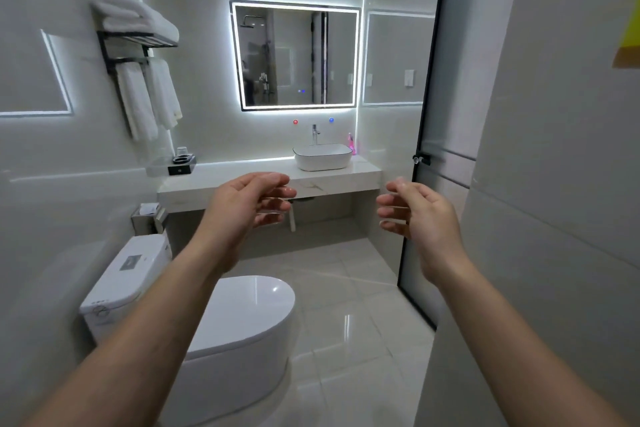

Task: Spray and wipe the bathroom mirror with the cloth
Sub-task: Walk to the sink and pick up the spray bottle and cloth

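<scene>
The mirror [296,55], rectangular with a lit white border, hangs on the far wall above a white basin [322,157]. A pink spray bottle [351,144] stands on the counter [221,180] just right of the basin. No cleaning cloth shows. My left hand [249,208] and my right hand [419,215] are held out in front of me at counter height, far short of the mirror. Both hands are empty, palms facing each other, fingers loosely curled and apart.
A white toilet [207,329] stands below left, close to my left arm. A black rack with white towels [142,62] hangs on the left wall. A black-framed glass door [429,135] stands on the right. A tap [314,133] rises behind the basin. Glossy floor tiles [346,305] lead to the counter.
</scene>
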